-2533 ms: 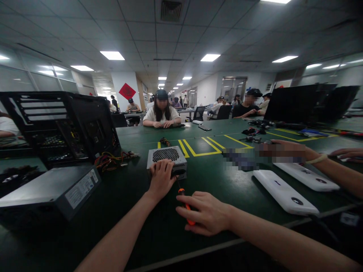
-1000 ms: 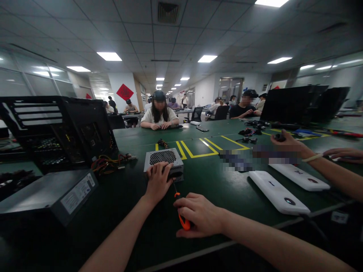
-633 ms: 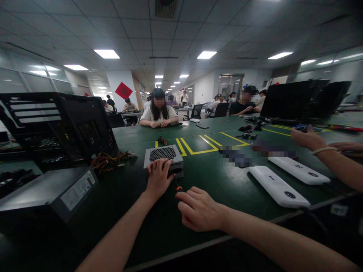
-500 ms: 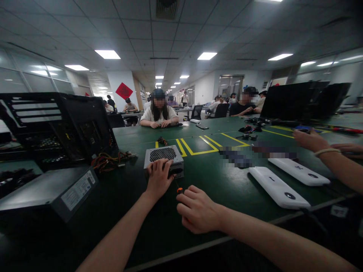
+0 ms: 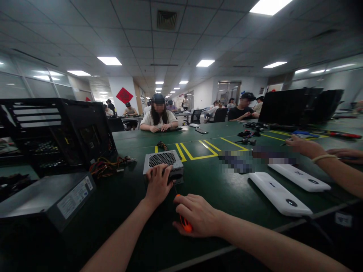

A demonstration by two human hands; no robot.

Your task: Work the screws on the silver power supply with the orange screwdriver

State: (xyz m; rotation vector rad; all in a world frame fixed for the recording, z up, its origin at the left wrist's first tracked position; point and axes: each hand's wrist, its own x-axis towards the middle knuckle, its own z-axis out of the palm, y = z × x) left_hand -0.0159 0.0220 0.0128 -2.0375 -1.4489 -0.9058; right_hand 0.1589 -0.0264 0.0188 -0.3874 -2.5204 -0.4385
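Observation:
A small grey computer power supply (image 5: 177, 163) with a honeycomb grille on top sits on the green table in front of me. My left hand (image 5: 159, 183) grips its near side, fingers bent over the top edge. Closed around the orange and black handle of a screwdriver (image 5: 186, 224) is my right hand (image 5: 200, 213), just nearer to me. The screwdriver's thin shaft points at the near face of the power supply; its tip is hard to make out beside my left fingers. A short bundle of cables (image 5: 162, 145) comes out behind the power supply.
At left stand an open black computer case (image 5: 93, 132) and a larger power supply (image 5: 42, 192) with colored wires (image 5: 106, 166). Two white devices (image 5: 279, 192) lie at right, near a co-worker's hand (image 5: 306, 146). Yellow tape (image 5: 198, 155) marks the table; another person sits opposite.
My right hand has turned, and more of the screwdriver's orange handle shows below the fingers. The left hand stays on the power supply. The view has tilted slightly upward.

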